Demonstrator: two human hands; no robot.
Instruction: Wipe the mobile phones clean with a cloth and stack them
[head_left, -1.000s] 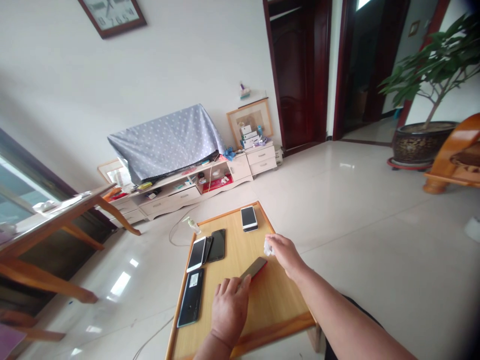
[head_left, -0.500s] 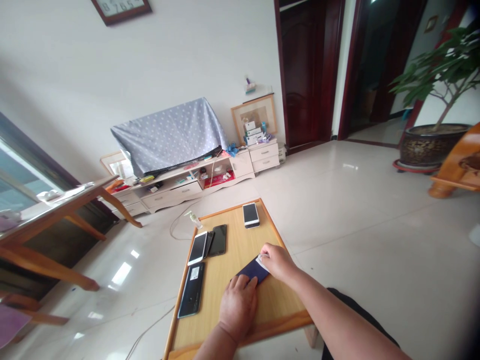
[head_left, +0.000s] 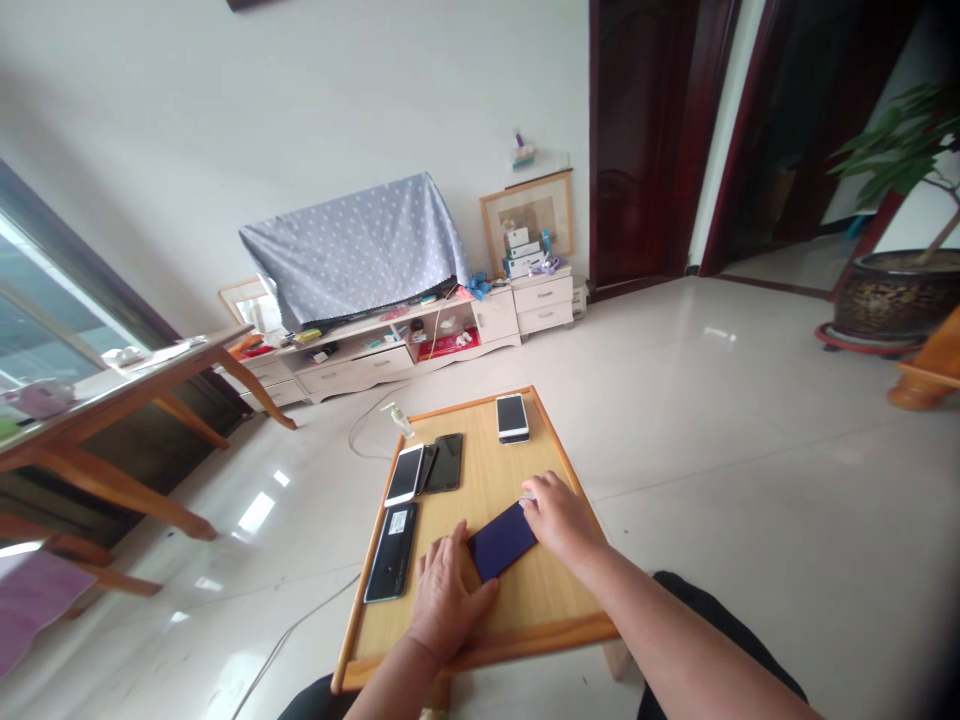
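Note:
A dark blue phone lies at a slant on the small wooden table. My left hand rests at its left end, fingers stretched, with the thumb and forefinger spread by two of its corners. At the right end, my right hand is closed in a pinch on a small white cloth, mostly hidden by the fingers. Along the table's left side are a black phone with a white label, a white phone and a dark phone overlapping another.
Near the far edge a white-framed phone sits on another device. A pump bottle stands at the far left corner. Beyond are a white TV cabinet with a cloth-covered screen, a wooden table and a potted plant.
My left hand has slid back off the phone's surface to its left end, its fingers spreading. The white cloth, spread over the right end before, now shows only at my right fingertips.

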